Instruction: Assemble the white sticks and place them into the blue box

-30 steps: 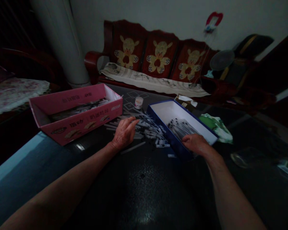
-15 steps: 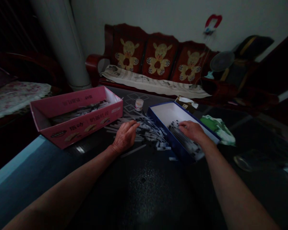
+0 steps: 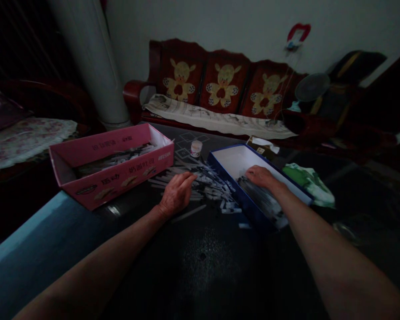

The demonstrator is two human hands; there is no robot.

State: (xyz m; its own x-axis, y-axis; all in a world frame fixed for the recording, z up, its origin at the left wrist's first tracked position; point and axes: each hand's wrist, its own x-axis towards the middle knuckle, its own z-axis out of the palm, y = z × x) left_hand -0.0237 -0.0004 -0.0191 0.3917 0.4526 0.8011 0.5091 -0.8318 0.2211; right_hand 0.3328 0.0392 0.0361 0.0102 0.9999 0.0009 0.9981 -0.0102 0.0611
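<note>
Over the near left side of a loose pile of pen parts point(image 3: 215, 184), my left hand point(image 3: 177, 194) is closed, thumb and fingers pinched together. Whatever it pinches is too small and dark to name. My right hand point(image 3: 262, 176) reaches into a blue box point(image 3: 250, 212) with a white inside. Its fingers are curled at the far end of a bundle of slim pens point(image 3: 258, 194), and what sits between them is hidden. The pens lie along the box's length. Several short pale caps point(image 3: 231, 210) lie against the box's left side.
A pink box point(image 3: 116, 180) holding more slender pieces stands at the left. Behind the pile is a small jar point(image 3: 196, 149). A tissue box point(image 3: 264, 147) and a green-and-white packet point(image 3: 308, 183) lie beyond the blue box. A wooden sofa point(image 3: 200, 75) stands behind the dark table point(image 3: 203, 280).
My right hand has shifted slightly toward the far left inside the blue box, its fingers now over the pens' far ends. My left hand stays near the pile. The whole view has shifted slightly.
</note>
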